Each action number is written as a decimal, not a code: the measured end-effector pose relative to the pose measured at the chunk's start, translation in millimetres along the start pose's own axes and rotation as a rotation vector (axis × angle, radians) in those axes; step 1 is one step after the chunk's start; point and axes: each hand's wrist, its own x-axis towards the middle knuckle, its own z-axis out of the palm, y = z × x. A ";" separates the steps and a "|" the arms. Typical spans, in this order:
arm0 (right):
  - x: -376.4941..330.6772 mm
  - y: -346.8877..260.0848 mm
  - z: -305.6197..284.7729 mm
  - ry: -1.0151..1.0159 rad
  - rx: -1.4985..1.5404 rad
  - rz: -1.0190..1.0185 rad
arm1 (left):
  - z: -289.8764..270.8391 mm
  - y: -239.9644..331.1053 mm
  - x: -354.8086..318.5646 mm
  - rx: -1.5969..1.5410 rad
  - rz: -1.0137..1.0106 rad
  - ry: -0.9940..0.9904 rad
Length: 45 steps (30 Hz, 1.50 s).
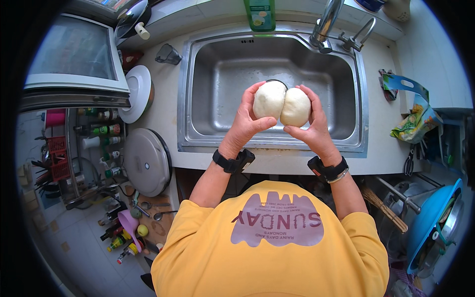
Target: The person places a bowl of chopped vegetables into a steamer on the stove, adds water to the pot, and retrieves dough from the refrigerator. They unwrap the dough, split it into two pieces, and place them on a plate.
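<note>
Above the sink basin I hold two round, cream-white steamed buns side by side. The left steamed bun (269,100) rests in my left hand (246,116), whose fingers and thumb curve around its outer side. My right hand (315,123) grips the right steamed bun (296,107) in the same way. The buns touch each other along their inner sides. Part of each bun is hidden behind my fingers. Beneath them lies the stainless steel sink (217,74), and the dark drain edge (277,82) shows just behind the buns.
A faucet (326,24) and a small spout (358,34) rise at the sink's back right; a green bottle (261,15) stands behind. Left are a clear cup (168,54), a white plate (136,94) and a round grey appliance (144,162). A colourful bag (415,121) lies right.
</note>
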 end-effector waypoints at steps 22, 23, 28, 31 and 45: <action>6.6 25.1 -10.0 0.145 0.642 0.580 | -1.5 -29.7 -1.1 -0.605 -0.356 0.227; 5.3 25.1 -10.3 0.152 0.631 0.541 | -2.6 -30.8 -2.2 -0.555 -0.351 0.246; 5.2 12.7 -15.7 0.090 0.451 0.511 | -9.7 -36.8 -4.0 -0.439 -0.342 0.249; 12.3 -2.6 -25.9 0.120 0.536 0.388 | -14.9 -37.3 -0.9 -0.316 -0.302 0.375; 45.7 5.5 -14.3 0.123 0.865 0.184 | -11.7 -39.7 10.1 0.254 -0.030 0.619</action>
